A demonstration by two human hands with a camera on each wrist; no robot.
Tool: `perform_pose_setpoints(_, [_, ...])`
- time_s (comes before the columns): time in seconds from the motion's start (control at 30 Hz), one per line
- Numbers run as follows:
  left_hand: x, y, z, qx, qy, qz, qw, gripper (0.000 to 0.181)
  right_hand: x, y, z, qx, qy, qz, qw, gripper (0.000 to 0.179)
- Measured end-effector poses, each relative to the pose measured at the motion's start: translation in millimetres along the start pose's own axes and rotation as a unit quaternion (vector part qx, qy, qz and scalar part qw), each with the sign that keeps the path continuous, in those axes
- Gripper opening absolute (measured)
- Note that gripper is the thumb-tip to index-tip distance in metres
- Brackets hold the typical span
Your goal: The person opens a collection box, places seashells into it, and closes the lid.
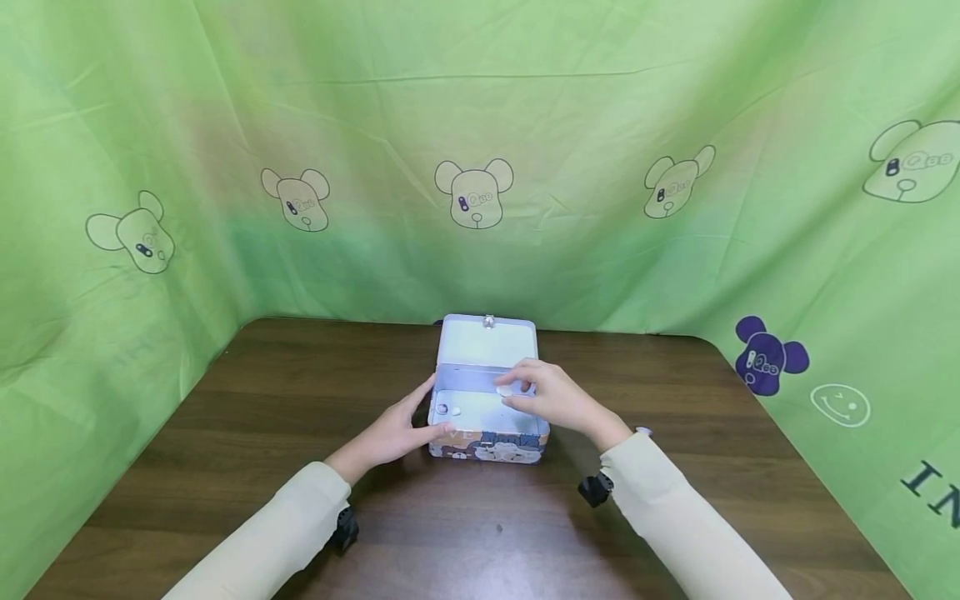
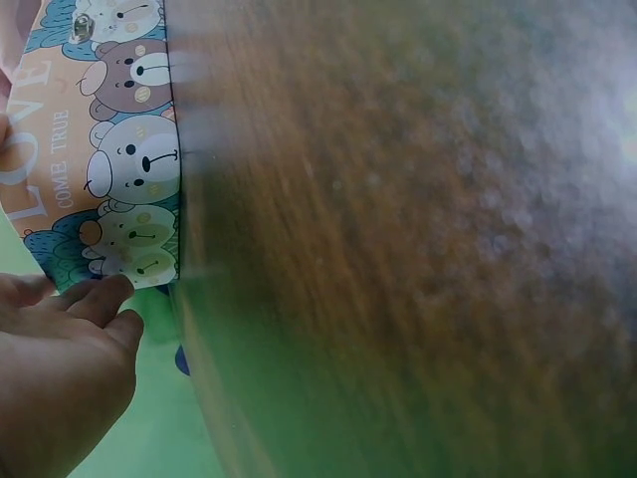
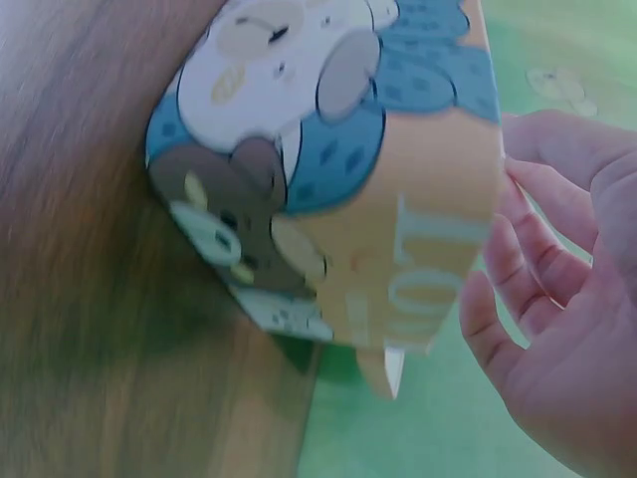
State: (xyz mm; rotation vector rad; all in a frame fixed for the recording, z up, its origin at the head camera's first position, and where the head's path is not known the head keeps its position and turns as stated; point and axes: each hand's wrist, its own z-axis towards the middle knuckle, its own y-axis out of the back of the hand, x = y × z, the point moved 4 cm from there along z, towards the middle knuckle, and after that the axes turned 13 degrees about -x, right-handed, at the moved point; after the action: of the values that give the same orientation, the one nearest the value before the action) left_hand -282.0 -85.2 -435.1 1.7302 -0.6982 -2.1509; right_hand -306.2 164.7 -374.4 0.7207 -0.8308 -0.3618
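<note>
A tin box (image 1: 487, 447) printed with cartoon bears stands on the table with its lid (image 1: 487, 342) raised. My left hand (image 1: 393, 429) grips its left side, fingers along the side and thumb at the front edge. Over the box's inside, my right hand (image 1: 551, 396) pinches a small white roundish piece (image 1: 504, 390) between thumb and fingers; its exact kind cannot be told. Two small pieces lie inside at the left, a greyish round one (image 1: 442, 409) and a white one (image 1: 456, 411). In the right wrist view the tin's front hides the fingertips.
The brown wooden table (image 1: 300, 392) reaches back to a green cloth (image 1: 360, 275) printed with bear heads, which hangs behind and at both sides. A small pale thing (image 1: 643, 431) shows just beyond the right sleeve. A metal clasp (image 1: 489, 322) sits on the lid's top edge.
</note>
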Motion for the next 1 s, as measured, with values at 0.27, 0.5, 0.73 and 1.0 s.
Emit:
perform_pose_setpoints(0.27, [0.3, 0.4, 0.2, 0.001, 0.002, 0.0, 1.0, 0.092, 13, -20, 8.3, 0.02, 0.016, 0.001, 0.9997, 0.028])
perform_pose_setpoints(0.5, [-0.3, 0.6, -0.3, 0.009, 0.01, -0.002, 0.9999, 0.092, 18, -33, 12.1, 0.034, 0.015, 0.012, 0.9992, 0.027])
perform_pose_setpoints(0.73, [-1.4, 0.6, -0.4, 0.005, 0.007, -0.006, 0.9999, 0.09, 21, -43, 13.9, 0.041, 0.029, -0.002, 0.9987, 0.026])
perform_pose_setpoints(1.0, [-1.3, 0.2, -0.6, 0.007, 0.009, -0.004, 0.9999, 0.09, 21, -49, 13.3, 0.046, 0.012, -0.002, 0.9988, 0.028])
